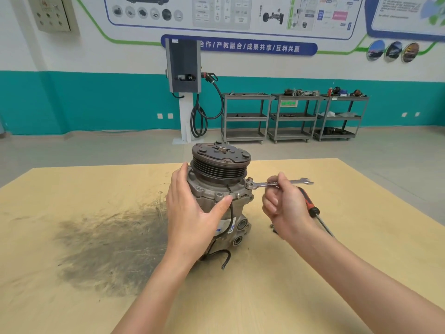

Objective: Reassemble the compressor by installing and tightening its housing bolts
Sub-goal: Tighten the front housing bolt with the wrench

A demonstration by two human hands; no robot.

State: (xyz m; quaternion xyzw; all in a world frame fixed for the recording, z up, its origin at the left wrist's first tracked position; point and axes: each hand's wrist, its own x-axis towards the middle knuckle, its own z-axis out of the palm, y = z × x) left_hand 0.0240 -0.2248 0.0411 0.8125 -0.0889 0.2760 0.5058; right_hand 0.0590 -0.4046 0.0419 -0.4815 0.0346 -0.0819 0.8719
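Centrally on a pale wooden desk (301, 273): compressor (219, 189), upright, pulley end on top, black cable trailing from its base. Left hand (192, 213) against the housing, fingers straight, thumb across the front, grip apart. Right hand (284, 203) curled round the shank of a wrench (277, 184), grip clamped on it; ring end of the wrench seated on a housing bolt (250, 180) at the right flange, open end pointing away to the right. Just behind the right hand, flat on the desk, a screwdriver (313, 208) with red-and-black handle. Left of the compressor, a broad dark grey smudge (108, 244) on the desk top. Beyond the desk, grey floor (96, 148), then a white-over-teal wall with posters (228, 10) and a blue banner of Chinese characters. Against the wall, a grey charging station (183, 66) with looped black cable, and three grey shelf carts (293, 116) carrying assorted parts.
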